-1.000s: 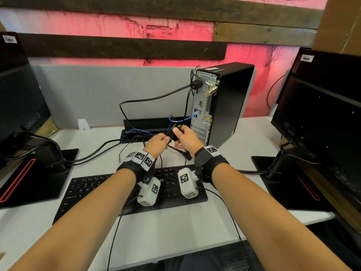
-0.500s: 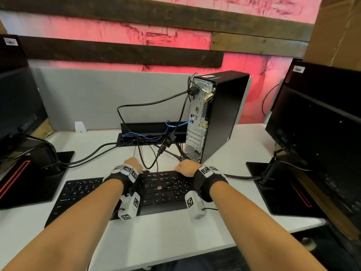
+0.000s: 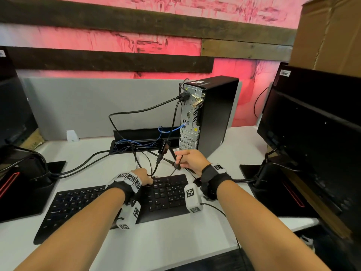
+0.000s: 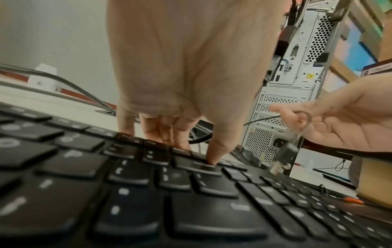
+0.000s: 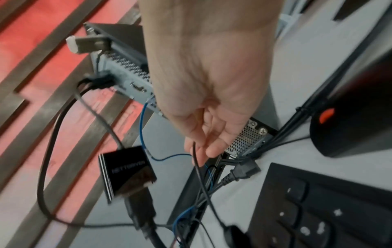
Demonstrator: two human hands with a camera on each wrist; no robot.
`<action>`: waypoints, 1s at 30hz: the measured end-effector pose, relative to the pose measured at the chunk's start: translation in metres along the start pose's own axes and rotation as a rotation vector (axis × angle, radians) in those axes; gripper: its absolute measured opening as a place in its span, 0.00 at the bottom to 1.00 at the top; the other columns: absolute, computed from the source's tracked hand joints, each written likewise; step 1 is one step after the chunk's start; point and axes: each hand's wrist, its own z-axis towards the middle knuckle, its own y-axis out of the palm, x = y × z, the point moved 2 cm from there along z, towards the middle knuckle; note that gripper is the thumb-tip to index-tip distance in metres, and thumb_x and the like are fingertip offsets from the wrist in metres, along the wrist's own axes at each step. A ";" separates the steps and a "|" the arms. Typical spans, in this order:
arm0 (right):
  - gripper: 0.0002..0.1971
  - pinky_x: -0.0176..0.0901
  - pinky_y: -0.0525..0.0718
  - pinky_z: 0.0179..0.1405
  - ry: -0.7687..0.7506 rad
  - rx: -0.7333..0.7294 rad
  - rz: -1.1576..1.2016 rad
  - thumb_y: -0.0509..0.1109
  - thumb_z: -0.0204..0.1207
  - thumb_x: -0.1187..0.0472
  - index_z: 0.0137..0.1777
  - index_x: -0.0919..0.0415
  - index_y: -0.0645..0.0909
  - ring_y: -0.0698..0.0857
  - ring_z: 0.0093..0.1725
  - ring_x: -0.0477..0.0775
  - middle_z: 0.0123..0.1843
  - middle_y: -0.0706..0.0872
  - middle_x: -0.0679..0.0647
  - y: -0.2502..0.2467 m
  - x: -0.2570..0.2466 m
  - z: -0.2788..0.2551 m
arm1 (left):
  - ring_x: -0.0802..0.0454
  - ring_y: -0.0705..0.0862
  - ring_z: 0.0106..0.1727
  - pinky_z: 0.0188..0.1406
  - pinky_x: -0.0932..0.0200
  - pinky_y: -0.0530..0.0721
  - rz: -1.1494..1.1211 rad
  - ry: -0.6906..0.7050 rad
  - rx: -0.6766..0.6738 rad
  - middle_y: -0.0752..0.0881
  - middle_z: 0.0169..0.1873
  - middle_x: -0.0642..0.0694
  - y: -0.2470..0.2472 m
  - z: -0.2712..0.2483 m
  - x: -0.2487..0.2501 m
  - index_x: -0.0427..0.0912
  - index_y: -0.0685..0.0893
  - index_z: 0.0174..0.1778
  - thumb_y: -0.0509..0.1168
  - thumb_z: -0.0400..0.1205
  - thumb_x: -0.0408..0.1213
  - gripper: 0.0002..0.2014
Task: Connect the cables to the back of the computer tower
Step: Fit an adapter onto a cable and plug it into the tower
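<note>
The computer tower (image 3: 213, 114) stands upright at the back of the white desk (image 3: 166, 241), right of centre, w/ its rear panel turned toward the person. Already plugged in near the top is a thick black cable (image 3: 140, 111), and lower down a blue network cable (image 3: 172, 130) goes into a port. A small black adapter box (image 5: 127, 169) hangs on a cable in front of the panel, not touching the desk as far as the head view shows.

The right hand (image 3: 192, 160) is just in front of the tower's lower part, above the desk. Its fingers (image 5: 200, 144) are curled and pinch a thin black cable (image 5: 198, 169); in the left wrist view a dark USB plug (image 4: 285, 155) w/ metal end dangles under this hand, above the keyboard's far edge.

The left hand (image 3: 141, 176) rests at the far edge of the black keyboard (image 3: 109, 200). The thumb (image 4: 218, 151) presses down on the top key row and the other fingers go down behind the keyboard's edge, so it holds the edge between them.

On the left and right sides of the desk stand two black monitors, approx. symmetric: left monitor (image 3: 13, 106), right monitor (image 3: 320, 133). Behind the desk is a grey divider panel (image 3: 88, 106).
</note>
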 end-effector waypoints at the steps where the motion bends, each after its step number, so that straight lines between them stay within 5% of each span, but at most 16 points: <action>1: 0.19 0.30 0.86 0.38 -0.024 0.028 0.080 0.57 0.78 0.79 0.66 0.73 0.79 0.86 0.41 0.51 0.40 0.83 0.56 -0.003 0.000 0.000 | 0.44 0.82 0.63 0.62 0.55 0.79 0.030 -0.006 0.013 0.83 0.62 0.40 -0.001 -0.004 0.003 0.35 0.80 0.63 0.62 0.81 0.48 0.21; 5: 0.16 0.31 0.87 0.42 -0.074 0.070 0.233 0.58 0.83 0.74 0.68 0.71 0.78 0.87 0.43 0.51 0.44 0.85 0.59 -0.008 -0.005 0.000 | 0.46 0.81 0.66 0.68 0.54 0.75 0.220 0.004 0.087 0.83 0.64 0.43 -0.004 -0.021 0.027 0.39 0.80 0.65 0.57 0.84 0.48 0.20; 8: 0.14 0.35 0.85 0.42 -0.046 0.081 0.283 0.63 0.84 0.63 0.67 0.67 0.79 0.86 0.42 0.50 0.43 0.85 0.56 -0.009 -0.011 -0.001 | 0.45 0.79 0.69 0.69 0.53 0.73 0.175 0.095 0.063 0.80 0.68 0.40 -0.013 -0.044 0.057 0.35 0.77 0.70 0.51 0.85 0.57 0.30; 10: 0.15 0.37 0.82 0.41 -0.037 0.099 0.257 0.65 0.82 0.57 0.65 0.63 0.81 0.84 0.40 0.49 0.41 0.83 0.54 -0.013 -0.014 -0.003 | 0.46 0.80 0.68 0.68 0.54 0.74 0.072 0.171 0.010 0.80 0.68 0.40 -0.025 -0.062 0.079 0.35 0.74 0.73 0.50 0.84 0.61 0.34; 12: 0.14 0.35 0.82 0.37 -0.053 0.108 0.211 0.64 0.82 0.56 0.63 0.60 0.83 0.83 0.36 0.46 0.39 0.83 0.52 -0.018 -0.015 -0.006 | 0.47 0.83 0.59 0.59 0.56 0.80 -0.153 0.257 0.057 0.83 0.60 0.41 -0.042 -0.069 0.096 0.36 0.71 0.74 0.56 0.84 0.54 0.29; 16: 0.11 0.33 0.79 0.28 -0.106 0.155 0.138 0.59 0.86 0.57 0.50 0.53 0.83 0.82 0.30 0.44 0.36 0.83 0.52 -0.025 -0.018 -0.017 | 0.42 0.81 0.62 0.58 0.53 0.80 -0.623 0.339 0.402 0.75 0.69 0.35 -0.080 -0.073 0.113 0.36 0.59 0.78 0.63 0.82 0.41 0.31; 19: 0.12 0.38 0.76 0.33 -0.135 0.149 -0.085 0.59 0.86 0.53 0.43 0.52 0.80 0.82 0.34 0.48 0.38 0.84 0.53 -0.026 -0.024 -0.026 | 0.46 0.73 0.75 0.73 0.53 0.72 -0.681 0.534 0.408 0.71 0.75 0.41 -0.096 -0.079 0.130 0.39 0.57 0.81 0.59 0.85 0.42 0.30; 22: 0.15 0.36 0.73 0.29 -0.179 0.098 -0.283 0.59 0.86 0.56 0.39 0.52 0.80 0.80 0.32 0.48 0.35 0.82 0.54 -0.023 -0.034 -0.033 | 0.47 0.80 0.63 0.62 0.55 0.74 -0.767 0.560 0.456 0.80 0.58 0.42 -0.107 -0.079 0.142 0.39 0.58 0.81 0.54 0.87 0.42 0.26; 26: 0.15 0.26 0.73 0.20 -0.234 0.114 -0.425 0.61 0.85 0.58 0.36 0.51 0.81 0.79 0.29 0.46 0.32 0.81 0.52 -0.028 -0.042 -0.037 | 0.50 0.82 0.40 0.43 0.59 0.80 -0.954 0.527 0.512 0.81 0.46 0.42 -0.116 -0.066 0.148 0.36 0.67 0.73 0.53 0.87 0.36 0.18; 30: 0.09 0.31 0.80 0.35 -0.274 0.135 -0.552 0.68 0.81 0.57 0.38 0.49 0.84 0.82 0.34 0.49 0.35 0.84 0.50 -0.037 -0.041 -0.035 | 0.47 0.78 0.42 0.45 0.49 0.79 -0.807 0.508 0.590 0.79 0.43 0.42 -0.117 -0.058 0.149 0.34 0.76 0.60 0.57 0.85 0.36 0.12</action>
